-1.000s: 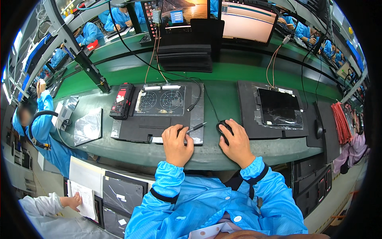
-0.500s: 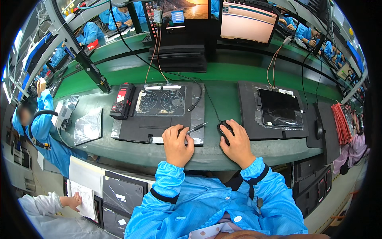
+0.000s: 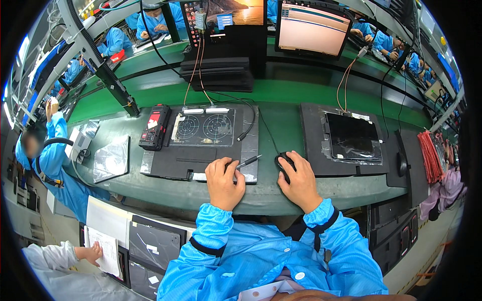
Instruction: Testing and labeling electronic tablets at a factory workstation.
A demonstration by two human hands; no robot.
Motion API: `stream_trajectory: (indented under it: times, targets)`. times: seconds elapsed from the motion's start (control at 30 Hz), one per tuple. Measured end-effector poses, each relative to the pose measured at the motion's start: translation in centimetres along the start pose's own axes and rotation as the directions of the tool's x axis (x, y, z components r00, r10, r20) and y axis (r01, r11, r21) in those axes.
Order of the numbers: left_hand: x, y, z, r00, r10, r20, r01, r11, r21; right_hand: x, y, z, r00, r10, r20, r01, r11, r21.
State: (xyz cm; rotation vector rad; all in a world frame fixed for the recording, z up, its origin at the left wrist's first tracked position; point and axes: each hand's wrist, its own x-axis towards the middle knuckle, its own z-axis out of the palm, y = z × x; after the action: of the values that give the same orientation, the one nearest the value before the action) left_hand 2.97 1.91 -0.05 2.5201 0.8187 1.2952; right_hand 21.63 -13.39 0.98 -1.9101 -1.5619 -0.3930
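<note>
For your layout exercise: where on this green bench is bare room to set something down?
Bare green bench lies between the fan fixture and the tablet fixture. Crowded: the near edge, where the left hand holds a pen and the right hand covers the mouse.

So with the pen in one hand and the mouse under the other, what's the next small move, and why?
Probably a mouse click or nudge: the right hand covers the black mouse, the monitor shows an open window, and the left hand only rests on the black fixture holding the pen level, tip off the work.
</note>
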Motion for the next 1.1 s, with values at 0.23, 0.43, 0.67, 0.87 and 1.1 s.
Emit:
stream_trajectory:
  times: [0.23, 0.43, 0.67, 0.87, 1.1]
  targets:
    - [0.3, -0.3, 0.2, 1.0, 0.001, -0.006, -0.001, 1.0, -0.003, 0.4, 0.0, 0.0, 1.0, -0.009, -0.005, 0.009, 1.0, -0.002]
    - [0.5, 0.1, -0.1, 1.0, 0.014, -0.015, -0.015, 1.0, -0.008, 0.6, 0.0, 0.1, 1.0, 0.007, -0.024, -0.006, 1.0, 0.024]
    - [-0.1, -0.1, -0.3, 1.0, 0.012, -0.025, -0.012, 1.0, 0.004, 0.0, -0.2, 0.2, 1.0, 0.022, -0.012, -0.022, 1.0, 0.0]
    - [0.1, 0.0, 0.1, 1.0, 0.009, -0.027, -0.01, 0.999, -0.032, -0.4, 0.3, 0.8, 0.998, 0.063, -0.012, -0.063, 0.998, -0.023]
    - [-0.3, 0.4, 0.6, 0.999, -0.006, -0.05, 0.004, 0.999, -0.047, -1.0, 0.8, 0.4, 0.999, 0.049, 0.008, -0.048, 0.996, -0.069]
